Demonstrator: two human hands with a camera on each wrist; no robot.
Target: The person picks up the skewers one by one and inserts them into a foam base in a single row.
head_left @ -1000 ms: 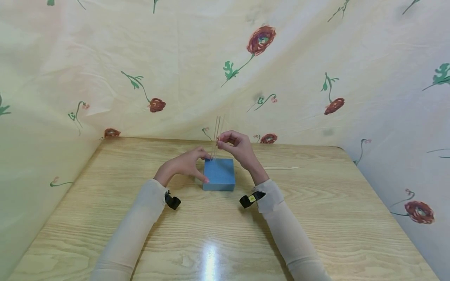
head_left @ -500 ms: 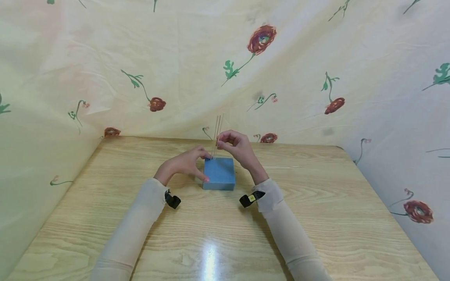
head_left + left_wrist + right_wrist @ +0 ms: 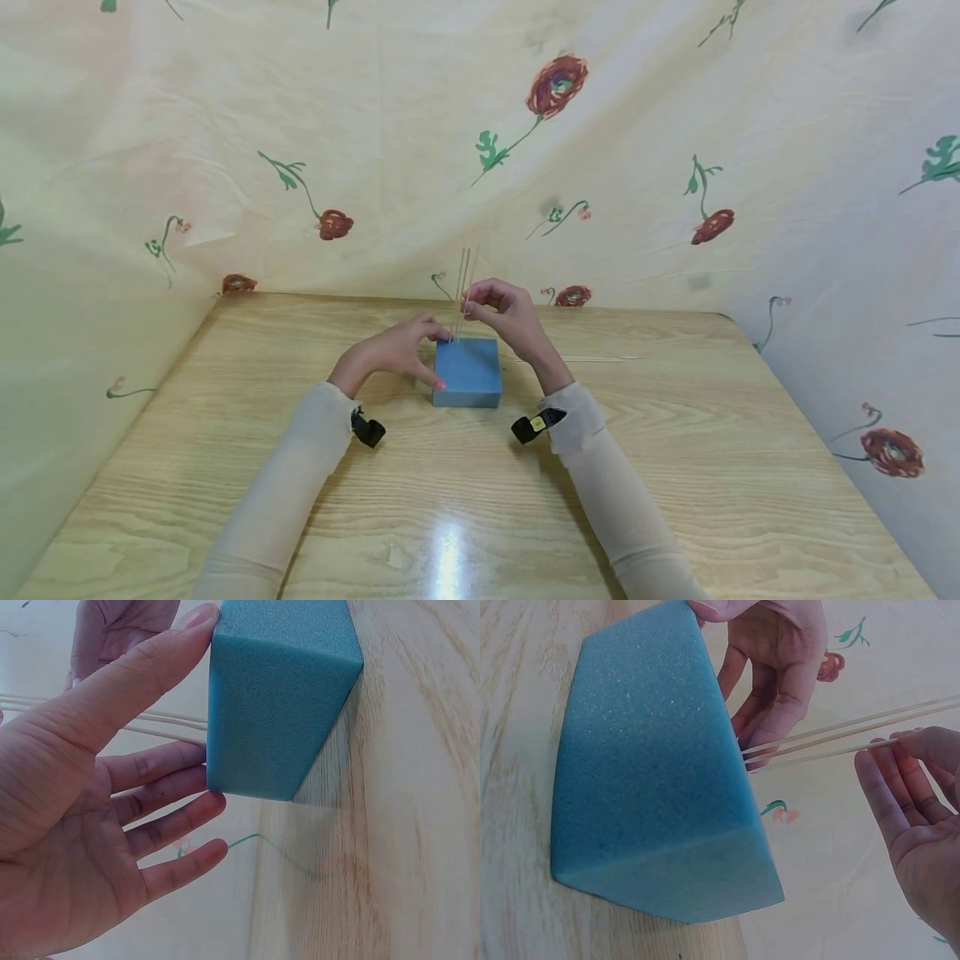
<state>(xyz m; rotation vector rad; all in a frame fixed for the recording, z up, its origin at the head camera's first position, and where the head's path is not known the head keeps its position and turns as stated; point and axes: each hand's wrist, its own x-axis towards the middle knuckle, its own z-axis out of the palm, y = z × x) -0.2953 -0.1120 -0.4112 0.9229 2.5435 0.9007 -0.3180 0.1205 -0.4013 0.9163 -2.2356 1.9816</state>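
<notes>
A blue foam block [image 3: 467, 367] stands on the table in the head view. Two thin wooden skewers [image 3: 832, 736] rise from its top near the far left corner. My right hand [image 3: 508, 317] pinches a third skewer [image 3: 817, 755] between thumb and fingertips; its lower end meets the foam beside the others. At the block's left side is my left hand [image 3: 393, 350]. Its thumb rests on the near top edge [image 3: 217, 626], and fairly straight fingers touch the far edge close to the skewers. The little finger is apart from the foam in the left wrist view.
More thin skewers [image 3: 600, 358] lie on the wooden table [image 3: 675, 467] to the right of the block, partly behind the right wrist. A flowered cloth [image 3: 420, 125] hangs behind and at both sides of the table. Each sleeve has a black wrist camera [image 3: 369, 427].
Little differs. The top of the pinched skewer has shifted slightly, while both hands and the block keep nearly the same places.
</notes>
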